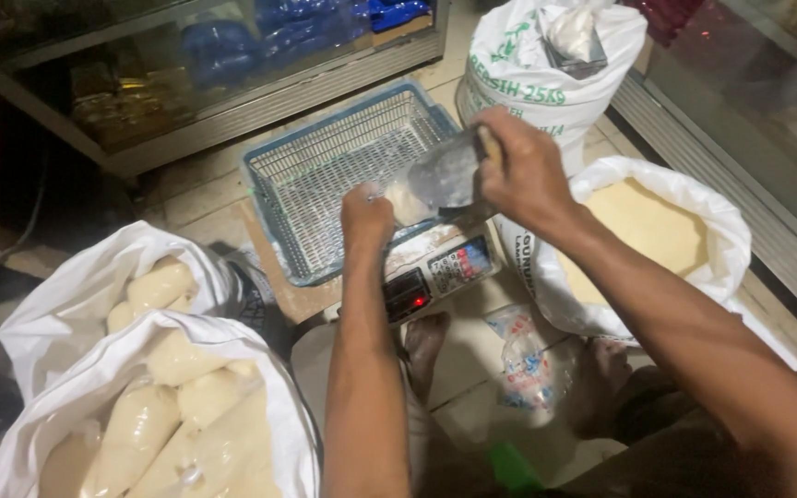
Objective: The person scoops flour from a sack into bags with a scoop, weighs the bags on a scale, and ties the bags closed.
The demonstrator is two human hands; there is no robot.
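My left hand (366, 214) pinches the lower corner of a clear plastic bag (435, 183) holding a little pale powder. Gripping the bag's upper end is my right hand (520, 166), along with what looks like a scoop handle. The bag hangs just above a small digital scale (435, 267) with a red lit display. An open white sack of pale yellow powder (648, 231) sits to the right of the scale.
A blue wire basket (334, 175) lies on the tiled floor behind the scale. A tall printed white sack (546, 65) stands at the back. Two white sacks with filled clear bags (168, 406) stand left. Glass display cabinets (186, 74) line the back and right. Bare feet rest below the scale.
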